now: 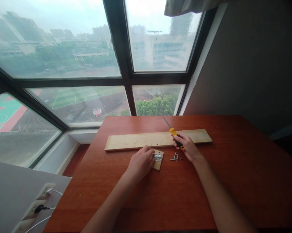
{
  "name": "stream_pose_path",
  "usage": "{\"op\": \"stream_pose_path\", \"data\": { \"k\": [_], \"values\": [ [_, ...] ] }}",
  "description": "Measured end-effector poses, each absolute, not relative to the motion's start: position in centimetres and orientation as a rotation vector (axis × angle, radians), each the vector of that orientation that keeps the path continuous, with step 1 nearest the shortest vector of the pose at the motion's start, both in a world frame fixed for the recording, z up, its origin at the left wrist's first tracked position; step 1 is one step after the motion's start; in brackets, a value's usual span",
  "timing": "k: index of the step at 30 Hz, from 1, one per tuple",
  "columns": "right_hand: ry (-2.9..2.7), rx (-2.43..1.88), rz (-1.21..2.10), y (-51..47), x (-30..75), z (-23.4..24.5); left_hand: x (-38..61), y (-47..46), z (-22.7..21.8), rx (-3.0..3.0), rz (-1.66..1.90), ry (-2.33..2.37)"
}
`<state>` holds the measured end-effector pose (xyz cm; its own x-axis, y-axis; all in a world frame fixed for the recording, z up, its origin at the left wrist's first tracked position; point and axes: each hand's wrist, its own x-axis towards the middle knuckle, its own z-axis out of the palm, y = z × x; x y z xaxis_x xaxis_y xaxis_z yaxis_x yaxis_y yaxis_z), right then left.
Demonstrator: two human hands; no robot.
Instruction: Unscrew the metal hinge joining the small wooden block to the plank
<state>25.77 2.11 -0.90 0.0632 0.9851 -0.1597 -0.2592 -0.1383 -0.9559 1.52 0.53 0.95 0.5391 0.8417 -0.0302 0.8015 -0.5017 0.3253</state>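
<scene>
My right hand (187,147) is wrapped round the yellow and black handle of a screwdriver (173,131), its shaft pointing up and away to the left. Closed fingers of my left hand (141,161) grip the left side of a silver metal hinge (157,157). Under the hinge lies a small piece of wood (157,166), partly covered by that hand. Several loose screws (176,157) rest on the table between my two hands. Behind them stretches a long pale wooden board (133,140) with small dark holes near its front edge.
Everything lies on a reddish-brown wooden table (175,197). Its far edge is close to a large dark-framed window (129,79). A grey wall (248,64) rises at the right. Sockets with plugs and cables (40,207) are low at the left.
</scene>
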Motion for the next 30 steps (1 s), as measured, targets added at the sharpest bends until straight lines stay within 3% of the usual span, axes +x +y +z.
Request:
{"op": "stream_pose_path", "data": {
  "k": [30],
  "values": [
    [-0.879, -1.179, 1.360, 1.83, 25.67, -0.52, 2.22, -0.26, 0.60, 2.459, 0.239, 1.322]
  ]
}}
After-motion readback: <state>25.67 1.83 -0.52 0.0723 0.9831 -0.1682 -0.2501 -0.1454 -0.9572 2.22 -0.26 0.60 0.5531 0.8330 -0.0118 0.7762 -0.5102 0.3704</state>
